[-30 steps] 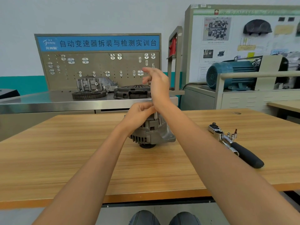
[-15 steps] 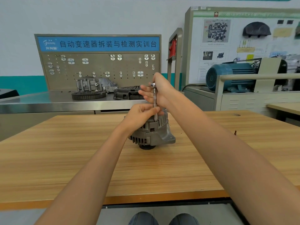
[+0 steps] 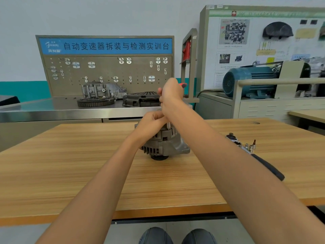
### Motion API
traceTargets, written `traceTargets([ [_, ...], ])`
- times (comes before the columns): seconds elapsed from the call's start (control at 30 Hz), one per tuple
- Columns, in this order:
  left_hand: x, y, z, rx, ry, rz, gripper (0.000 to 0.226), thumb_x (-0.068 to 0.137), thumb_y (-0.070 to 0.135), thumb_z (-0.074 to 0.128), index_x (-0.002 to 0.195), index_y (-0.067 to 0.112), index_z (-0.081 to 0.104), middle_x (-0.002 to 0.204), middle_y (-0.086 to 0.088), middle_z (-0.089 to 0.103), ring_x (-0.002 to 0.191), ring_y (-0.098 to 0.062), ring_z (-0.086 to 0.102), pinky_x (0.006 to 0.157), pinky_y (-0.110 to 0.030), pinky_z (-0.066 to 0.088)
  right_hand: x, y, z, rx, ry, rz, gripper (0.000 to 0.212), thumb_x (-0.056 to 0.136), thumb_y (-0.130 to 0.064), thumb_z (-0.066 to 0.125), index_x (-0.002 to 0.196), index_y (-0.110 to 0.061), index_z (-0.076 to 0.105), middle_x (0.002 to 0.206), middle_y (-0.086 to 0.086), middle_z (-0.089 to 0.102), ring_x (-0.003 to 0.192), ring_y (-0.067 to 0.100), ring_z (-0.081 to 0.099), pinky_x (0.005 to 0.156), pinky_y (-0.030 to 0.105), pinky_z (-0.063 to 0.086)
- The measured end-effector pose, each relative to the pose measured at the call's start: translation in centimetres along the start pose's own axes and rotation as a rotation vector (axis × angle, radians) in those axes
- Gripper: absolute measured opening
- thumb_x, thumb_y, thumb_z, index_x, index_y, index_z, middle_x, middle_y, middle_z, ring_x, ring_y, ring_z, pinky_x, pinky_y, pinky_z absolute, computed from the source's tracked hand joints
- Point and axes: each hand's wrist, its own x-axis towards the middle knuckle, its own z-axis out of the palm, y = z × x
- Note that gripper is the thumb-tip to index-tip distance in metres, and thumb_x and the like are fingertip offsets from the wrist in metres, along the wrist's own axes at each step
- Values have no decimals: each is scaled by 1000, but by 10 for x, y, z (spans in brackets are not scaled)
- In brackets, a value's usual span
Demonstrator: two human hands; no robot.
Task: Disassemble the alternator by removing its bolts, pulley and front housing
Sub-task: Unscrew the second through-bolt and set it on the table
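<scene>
1. Alternator: the grey cast-metal alternator (image 3: 164,144) with slotted vents stands near the middle of the light wooden table (image 3: 52,173), its black pulley (image 3: 159,157) facing down against the tabletop.
2. The left hand (image 3: 151,125) rests on top of the housing, fingers curled in; whether they actually pinch anything cannot be told, since the other wrist crosses in front.
3. The right hand (image 3: 171,91) is raised above the alternator, fingers closed around a slim tool; a thin metal shaft (image 3: 169,125) shows below the wrist, running down into the alternator's top, and a red bit shows past the knuckles.
4. No container holds parts on the table; the loose pieces lie bare on the wood.
5. To the right, partly hidden by the right forearm, lies a chrome ratchet with a black handle (image 3: 269,169), and a few small sockets and bits (image 3: 249,147) stand beside its head.
6. Behind the table, a steel-topped bench (image 3: 44,110) carries a toothed ring gear (image 3: 95,102), a grey gearbox casting (image 3: 102,89) and a dark ribbed cover (image 3: 140,99), under a pegboard with a blue sign (image 3: 105,45).
7. Further right stand a teal electric motor (image 3: 249,80) and a display board (image 3: 246,41).
</scene>
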Motion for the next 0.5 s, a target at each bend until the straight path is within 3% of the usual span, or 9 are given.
traceTargets([
  [0.07, -1, 1, -2, -47, -45, 2, 35, 93, 23, 55, 68, 38, 74, 81, 13, 73, 82, -3, 67, 84, -27, 44, 4, -4, -7, -155, -155, 103, 20, 93, -17, 34, 87, -9, 51, 52, -4, 43, 35, 7, 26, 36, 19, 22],
  [0.13, -1, 2, -3, -73, -62, -8, 26, 93, 25, 56, 78, 32, 76, 92, 11, 74, 94, -2, 66, 94, -29, 44, 9, -9, -14, -267, -343, 180, 25, 95, -19, 34, 91, -7, 56, 38, -10, 35, 29, 5, 19, 33, 17, 15],
  [0.2, -1, 1, -2, -86, -62, -14, 20, 93, 26, 57, 84, 30, 75, 97, 8, 74, 103, -9, 65, 102, -34, 42, 12, -13, -20, -304, -482, 235, 27, 97, -21, 37, 96, -6, 59, 36, -11, 31, 30, 4, 17, 36, 17, 13],
  [0.3, -1, 1, 0, -97, -45, -15, 16, 92, 24, 59, 88, 25, 74, 94, 7, 74, 103, -10, 65, 104, -36, 42, 16, -15, -27, -276, -545, 279, 23, 96, -20, 40, 90, -9, 59, 37, -10, 29, 31, 4, 17, 39, 17, 12],
  [0.4, -1, 2, 2, -82, -23, 6, 15, 91, 22, 60, 91, 17, 74, 91, 6, 75, 98, -9, 66, 100, -32, 44, 16, -12, -23, -227, -439, 227, 21, 95, -17, 37, 82, -13, 52, 37, -11, 33, 30, 4, 19, 36, 17, 14],
  [0.5, -2, 5, 3, -63, 23, -11, 23, 91, 17, 60, 74, 27, 73, 73, 9, 72, 78, -11, 66, 82, -28, 49, 9, -2, -6, -158, -32, 58, 18, 97, -17, 35, 97, -9, 51, 60, -2, 52, 44, 9, 39, 43, 20, 33],
])
